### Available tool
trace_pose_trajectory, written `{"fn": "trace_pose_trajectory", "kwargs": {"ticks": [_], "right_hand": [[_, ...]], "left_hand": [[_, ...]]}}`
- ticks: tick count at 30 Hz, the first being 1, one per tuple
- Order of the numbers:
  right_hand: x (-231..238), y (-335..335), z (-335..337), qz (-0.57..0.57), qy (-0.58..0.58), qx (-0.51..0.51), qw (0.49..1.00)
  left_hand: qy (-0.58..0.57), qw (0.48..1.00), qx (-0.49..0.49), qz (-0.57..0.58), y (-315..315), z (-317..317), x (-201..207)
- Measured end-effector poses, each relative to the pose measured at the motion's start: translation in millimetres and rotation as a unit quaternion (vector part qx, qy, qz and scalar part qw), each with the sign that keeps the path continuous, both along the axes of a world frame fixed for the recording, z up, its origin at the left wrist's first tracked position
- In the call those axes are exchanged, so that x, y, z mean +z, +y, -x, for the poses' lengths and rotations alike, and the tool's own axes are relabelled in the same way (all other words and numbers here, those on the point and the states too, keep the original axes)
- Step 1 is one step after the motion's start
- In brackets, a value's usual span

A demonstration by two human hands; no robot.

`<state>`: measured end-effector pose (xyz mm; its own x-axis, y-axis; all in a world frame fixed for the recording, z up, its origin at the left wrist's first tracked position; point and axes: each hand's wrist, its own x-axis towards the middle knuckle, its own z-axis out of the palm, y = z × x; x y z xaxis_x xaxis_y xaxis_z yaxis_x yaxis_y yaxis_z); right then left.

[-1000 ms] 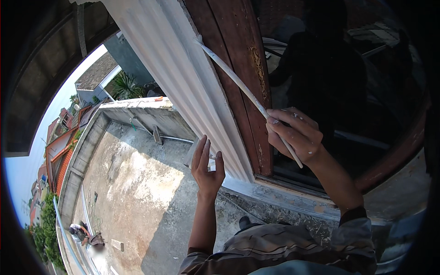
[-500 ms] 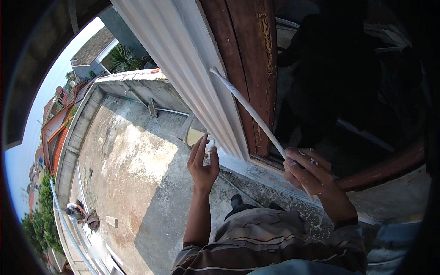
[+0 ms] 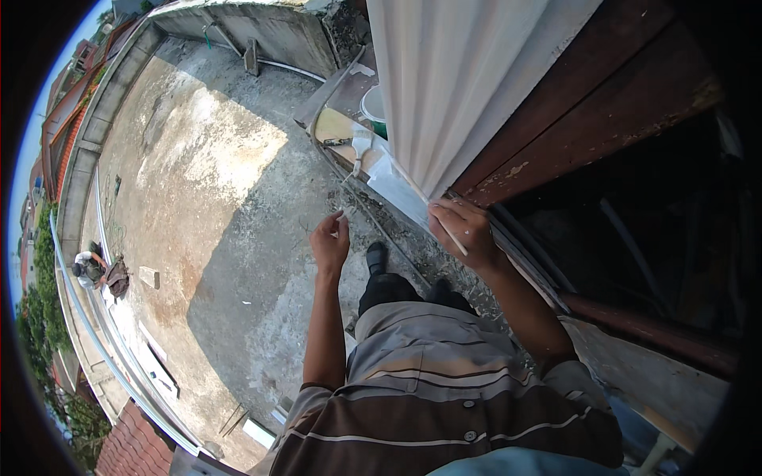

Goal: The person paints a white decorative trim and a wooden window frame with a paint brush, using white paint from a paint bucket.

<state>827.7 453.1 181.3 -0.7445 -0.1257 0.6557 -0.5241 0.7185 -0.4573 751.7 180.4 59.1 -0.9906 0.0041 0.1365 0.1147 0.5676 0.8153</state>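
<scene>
My right hand (image 3: 463, 228) grips a thin white strip (image 3: 419, 196) low down, next to the bottom edge of a white corrugated sheet (image 3: 452, 79) that leans on a dark brown wooden frame (image 3: 587, 111). The strip runs up and left from my fist along the sheet's edge. My left hand (image 3: 331, 240) hangs free over the concrete, fingers loosely curled, holding nothing that I can make out. My dark shoe (image 3: 376, 258) shows just below it.
A stained concrete roof floor (image 3: 198, 206) spreads to the left, ringed by a low parapet (image 3: 262, 20). A white bucket (image 3: 371, 107), a board and a brush (image 3: 359, 151) lie by the wall. A person crouches at the far roof edge (image 3: 91, 268).
My view has tipped downward toward the floor. My right hand has slid down the white strip to the sheet's lower edge. My left hand has left the sheet and dropped away.
</scene>
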Motion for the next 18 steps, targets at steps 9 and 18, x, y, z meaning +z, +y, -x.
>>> {"fn": "trace_pose_trajectory", "kwargs": {"ticks": [9, 18], "right_hand": [[-150.4, -77.1, 218.6, 0.084, -0.076, -0.104, 0.988], [-305.0, -48.1, 405.2, 0.161, -0.164, -0.483, 0.845]], "left_hand": [[-0.284, 0.957, -0.053, 0.024, -73.2, -8.8, -160.4], [-0.394, 0.918, -0.016, 0.044, -172.9, -60.2, -230.8]]}}
